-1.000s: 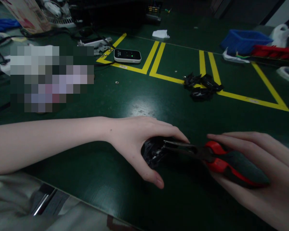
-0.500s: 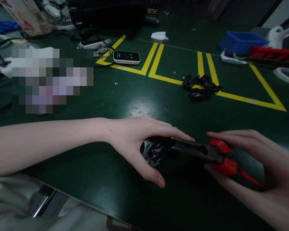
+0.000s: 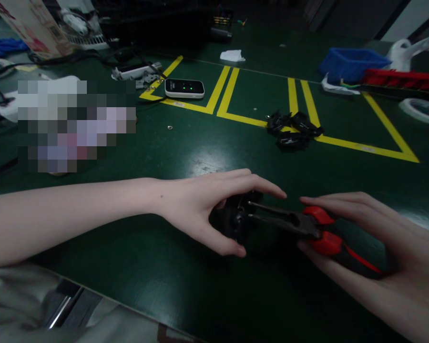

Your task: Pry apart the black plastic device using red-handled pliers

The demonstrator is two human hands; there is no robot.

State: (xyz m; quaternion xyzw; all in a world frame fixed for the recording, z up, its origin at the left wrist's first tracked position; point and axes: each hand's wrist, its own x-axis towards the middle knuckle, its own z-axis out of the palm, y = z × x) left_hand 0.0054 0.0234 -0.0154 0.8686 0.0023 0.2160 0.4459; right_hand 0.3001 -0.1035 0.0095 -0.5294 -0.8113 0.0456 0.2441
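Note:
My left hand [image 3: 207, 205] curls around a small black mechanical part [image 3: 239, 218], gripping it low over the green table. Its index finger and thumb reach out past the part, and the other fingers lie partly hidden behind it. In my right hand [image 3: 386, 247] is a pair of long-nose pliers [image 3: 305, 225] with red and black handles. The jaws are parted and point left, their tips close against the black part; whether they touch it I cannot tell.
Yellow tape outlines [image 3: 243, 119] mark the table [image 3: 139, 290]. Several black parts [image 3: 293, 131] lie ahead, with a white-edged device [image 3: 184, 88] to their left. A small metal ring [image 3: 169, 127] rests nearer. At back right stand a blue bin [image 3: 353, 64] and a red rack [image 3: 403, 80].
The black part has turned in my left hand, so a different side now faces up. The left thumb has drawn up, and the pliers have shifted slightly left.

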